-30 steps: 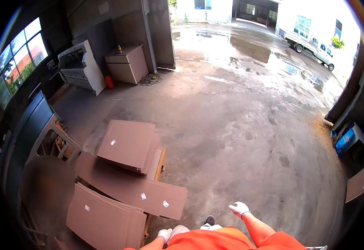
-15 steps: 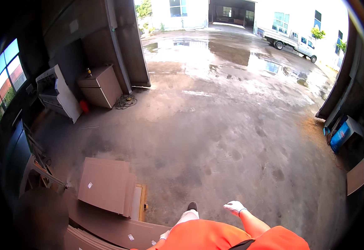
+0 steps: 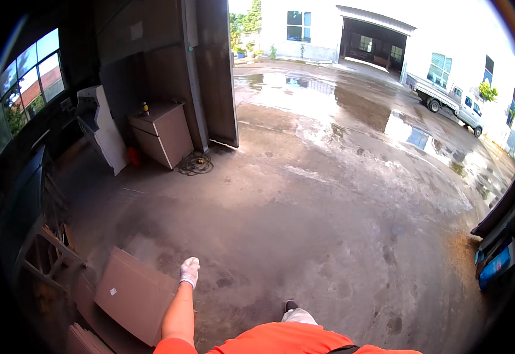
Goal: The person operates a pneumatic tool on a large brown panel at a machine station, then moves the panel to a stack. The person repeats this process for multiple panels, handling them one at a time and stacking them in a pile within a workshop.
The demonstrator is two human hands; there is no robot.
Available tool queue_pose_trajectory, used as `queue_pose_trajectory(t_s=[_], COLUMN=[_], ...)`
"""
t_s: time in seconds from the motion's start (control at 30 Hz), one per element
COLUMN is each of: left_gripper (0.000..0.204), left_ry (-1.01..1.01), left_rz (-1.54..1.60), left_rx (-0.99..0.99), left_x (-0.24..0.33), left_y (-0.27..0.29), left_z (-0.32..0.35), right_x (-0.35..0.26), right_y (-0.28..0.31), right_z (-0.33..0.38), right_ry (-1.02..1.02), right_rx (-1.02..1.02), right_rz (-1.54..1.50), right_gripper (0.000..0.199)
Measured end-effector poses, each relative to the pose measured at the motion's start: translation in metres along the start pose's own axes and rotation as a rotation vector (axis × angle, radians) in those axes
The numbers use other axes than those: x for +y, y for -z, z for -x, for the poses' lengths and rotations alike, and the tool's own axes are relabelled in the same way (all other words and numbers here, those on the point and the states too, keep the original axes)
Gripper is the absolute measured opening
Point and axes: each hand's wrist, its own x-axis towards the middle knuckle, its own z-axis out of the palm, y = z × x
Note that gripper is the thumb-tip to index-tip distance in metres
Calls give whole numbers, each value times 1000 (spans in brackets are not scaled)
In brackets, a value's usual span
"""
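Observation:
My left hand (image 3: 189,271), in a whitish glove, hangs in front of me over the concrete floor at the end of an outstretched arm. Its fingers look curled together, and nothing shows in them. Nearest to it are flat brown boards (image 3: 133,292) in a leaning stack, the top one bearing a small white label; the hand is apart from them. My right hand is out of view. One dark shoe (image 3: 291,305) of mine shows below.
A brown cabinet (image 3: 169,138) with a small bottle on it stands by the tall door (image 3: 217,76). Coiled cable (image 3: 196,164) lies beside it. A metal frame (image 3: 48,248) is at left, a blue bag (image 3: 494,268) at right. Outside are puddles and a white truck (image 3: 446,97).
My left hand has swung forward into plain view beside the boards. The right hand has left the view. The scene has shifted right and the boards lower as I step and turn left.

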Motion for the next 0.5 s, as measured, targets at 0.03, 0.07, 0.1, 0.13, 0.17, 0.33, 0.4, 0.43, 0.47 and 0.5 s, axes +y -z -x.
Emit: queue_pose_trajectory(t_s=[0.03,0.07,0.1,0.13,0.17,0.33,0.4,0.43,0.47,0.5], left_gripper=[35,42,47,52,56,62,61,59,57,55], left_ry=[-101,-205,-137,-71,-19,690,988,1134,1183,1197], left_rz=[-11,-31,-144,-208,-305,-844,-570,-561,-529,-494], left_rx=[-85,-165,-196,-267,-283,-89,234,194,204,224], left_x=[3,8,7,-1,2,-138,-173,-172,-168,-163], left_y=[-25,-47,-62,-79,-81,33,62,76,87,96], left_z=[5,6,18,31,41,132,187,192,185,169], right_x=[-35,-74,-113,-147,-194,-507,-596,-626,-664,-710], right_y=[17,32,48,77,90,74,61,52,31,7], right_z=[-23,-51,-80,-111,-147,-158,-150,-163,-171,-171], right_ry=[74,180,284,425,591,718,792,841,925,1018], right_rx=[-41,-83,-122,-138,-192,-429,-100,-28,36,89], right_rz=[145,301,438,626,750,1176,1000,875,730,578], right_gripper=[50,53,55,58,62,77,72,64,57,51])
